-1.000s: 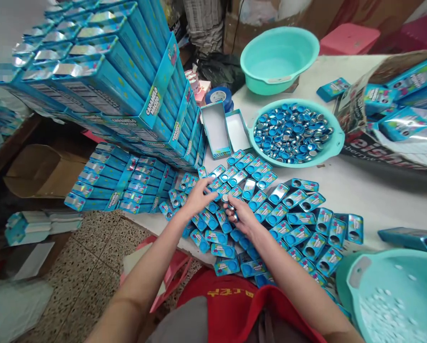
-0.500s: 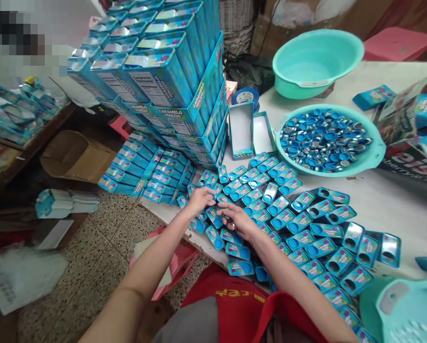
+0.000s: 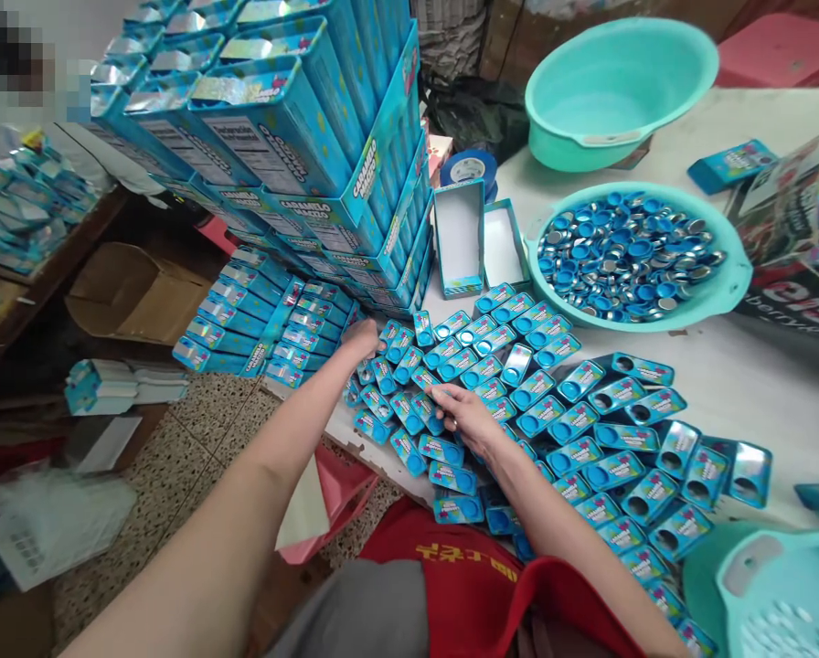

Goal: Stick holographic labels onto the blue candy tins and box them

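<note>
Many small blue printed boxes [image 3: 533, 388] stand packed together on the table, most showing a round hole or a blue round cap in the top. My left hand [image 3: 363, 338] is closed at the left edge of this group, beside the small boxes there. Its fingertips are partly hidden, so what it grips cannot be made out. Over the middle of the group, my right hand [image 3: 465, 416] has its thumb and fingers pinched together at a box top. Something small and shiny shows by its curled fingers, too small to name.
A turquoise basin [image 3: 744, 283] holds many blue and silver caps; another basin [image 3: 622, 78] stands behind it. Tall stacks of blue boxes [image 3: 300, 137] rise at the left. Open box trays [image 3: 459, 238], blue tape [image 3: 468, 169] and a turquoise strainer [image 3: 745, 567] are also around.
My left hand has moved left and away, from beside my right hand to the group's left edge. My right hand stays near the same boxes, its fingers now drawn closer together.
</note>
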A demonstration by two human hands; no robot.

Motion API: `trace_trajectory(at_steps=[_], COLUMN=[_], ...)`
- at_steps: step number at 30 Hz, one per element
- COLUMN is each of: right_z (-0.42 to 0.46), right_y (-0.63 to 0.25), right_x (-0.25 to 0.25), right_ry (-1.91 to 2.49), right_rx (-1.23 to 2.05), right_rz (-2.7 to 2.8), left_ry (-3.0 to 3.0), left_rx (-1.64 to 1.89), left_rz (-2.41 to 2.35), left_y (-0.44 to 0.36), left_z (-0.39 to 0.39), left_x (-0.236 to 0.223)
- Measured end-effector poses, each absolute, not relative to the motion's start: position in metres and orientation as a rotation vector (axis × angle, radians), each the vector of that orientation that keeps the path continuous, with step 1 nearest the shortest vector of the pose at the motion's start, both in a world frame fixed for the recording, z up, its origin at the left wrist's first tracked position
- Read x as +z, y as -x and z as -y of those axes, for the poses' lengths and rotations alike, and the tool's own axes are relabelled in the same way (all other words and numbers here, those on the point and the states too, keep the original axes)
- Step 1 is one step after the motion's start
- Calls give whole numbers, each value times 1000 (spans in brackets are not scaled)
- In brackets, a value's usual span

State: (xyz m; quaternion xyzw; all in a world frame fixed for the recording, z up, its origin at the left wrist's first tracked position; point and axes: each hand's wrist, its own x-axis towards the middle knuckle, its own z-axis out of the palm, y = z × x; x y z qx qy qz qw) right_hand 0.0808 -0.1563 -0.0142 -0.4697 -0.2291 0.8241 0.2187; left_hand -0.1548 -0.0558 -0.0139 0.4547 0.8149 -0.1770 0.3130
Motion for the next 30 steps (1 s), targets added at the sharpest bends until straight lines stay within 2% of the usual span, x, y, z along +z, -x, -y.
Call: trace_trajectory(at_steps=[8,13,15,17,19,21,25,28,30], right_z=[168,187,193,199,206,214,231,236,236], right_y=[-84,-99,-106,-110,-108,-102,-89,-83,-80], right_x=[-4,4,4,2,-2,-7,-14,-14,-11], right_ry=[1298,1280,1281,1298,1307,1295,1287,1309,1333], right_rx=[2217,2199,2211,2210,2230,2294,2434,2365,2300], right_rz=[597,478,471,478,483,493,467,370,380], left_ry=[-1187,-1296,-1412,-1586,-1638,-1522,-955,-591,-564], left_rx=[-583,-479,-337,-26,322,506,702,853,986], left_rz=[-2126,-2236,-2294,-2168,-1757,-1475,-1504,-1574,-1697], left_y=[142,134,124,108,88,69,48,49,52], left_z=[35,60,91,134,182,224,269,274,271], left_x=[-18,11,25,33,34,27,0,-13,-14])
